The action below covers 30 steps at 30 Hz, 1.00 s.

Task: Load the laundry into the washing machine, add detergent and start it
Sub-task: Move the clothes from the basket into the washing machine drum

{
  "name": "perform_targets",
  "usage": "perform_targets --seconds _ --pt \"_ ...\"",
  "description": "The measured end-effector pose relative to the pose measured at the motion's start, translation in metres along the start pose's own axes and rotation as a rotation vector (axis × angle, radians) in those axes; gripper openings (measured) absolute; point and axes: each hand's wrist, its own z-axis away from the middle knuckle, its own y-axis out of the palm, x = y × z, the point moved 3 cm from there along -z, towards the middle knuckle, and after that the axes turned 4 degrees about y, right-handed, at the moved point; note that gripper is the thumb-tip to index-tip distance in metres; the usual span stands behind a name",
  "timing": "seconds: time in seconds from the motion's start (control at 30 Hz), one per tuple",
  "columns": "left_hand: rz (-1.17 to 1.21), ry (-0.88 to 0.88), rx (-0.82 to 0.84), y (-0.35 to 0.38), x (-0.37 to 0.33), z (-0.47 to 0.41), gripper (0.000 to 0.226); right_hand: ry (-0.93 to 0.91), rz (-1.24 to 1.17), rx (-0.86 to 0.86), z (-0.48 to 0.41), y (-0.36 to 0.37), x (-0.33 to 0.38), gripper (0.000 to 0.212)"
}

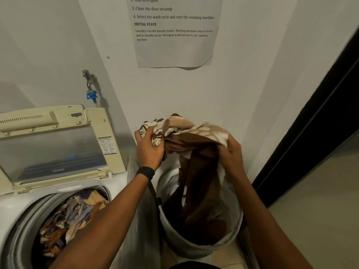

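A bundle of brown and cream patterned laundry is lifted above a pale round laundry basket on the floor. My left hand grips the bundle's left end and my right hand grips its right end. A long brown piece hangs from the bundle down into the basket. To the left stands a top-loading washing machine with its lid raised. Its drum holds a multicoloured patterned garment. No detergent is in view.
A printed instruction sheet hangs on the white wall ahead. A tap with a blue hose fitting sits on the wall behind the machine. A dark door frame runs along the right, with tiled floor beyond it.
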Motion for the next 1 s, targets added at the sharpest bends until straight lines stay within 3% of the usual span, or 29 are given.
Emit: perform_targets --seconds 0.07,0.17,0.27,0.33,0.37,0.47,0.57,0.67,0.77,0.8,0.83,0.9,1.0 --pt "-0.008 0.029 0.065 0.005 -0.001 0.01 0.044 -0.063 -0.073 -0.038 -0.017 -0.001 0.033 0.039" --pt "0.141 0.082 0.224 0.01 -0.019 0.015 0.055 0.005 -0.135 0.02 -0.03 0.027 0.039 0.036" --pt "0.335 0.142 0.455 0.008 -0.038 0.018 0.091 0.097 -0.211 0.129 -0.029 0.051 0.028 0.037" --pt "0.271 0.183 0.525 0.009 -0.04 0.021 0.117 0.199 -0.266 0.157 -0.031 0.056 0.021 0.034" --pt "0.227 0.198 0.521 0.01 -0.04 0.024 0.117 0.21 -0.26 0.169 -0.033 0.057 0.02 0.031" --pt "0.259 0.172 0.345 0.013 -0.045 0.027 0.092 0.141 -0.144 0.235 -0.04 0.061 0.024 0.013" --pt "0.314 0.116 0.195 0.014 -0.044 0.021 0.063 0.166 -0.22 0.326 -0.034 0.057 0.024 0.023" --pt "0.323 0.067 0.116 0.009 -0.038 0.014 0.046 0.079 -0.158 0.32 -0.019 0.048 0.005 0.048" --pt "0.324 0.031 0.102 0.009 -0.031 0.007 0.052 0.227 0.05 0.48 0.013 0.052 -0.049 0.095" --pt "0.329 0.015 0.09 0.008 -0.028 0.005 0.054 0.274 0.173 0.538 0.025 0.053 -0.068 0.097" --pt "0.334 0.0 0.083 0.008 -0.024 0.002 0.054 0.296 0.312 0.575 0.032 0.051 -0.088 0.087" --pt "0.312 -0.014 0.076 0.005 -0.017 0.0 0.055 0.289 0.424 0.562 0.036 0.042 -0.111 0.046" --pt "0.208 -0.027 0.082 0.0 -0.007 0.002 0.05 0.223 0.29 0.392 0.021 0.03 -0.089 0.019"
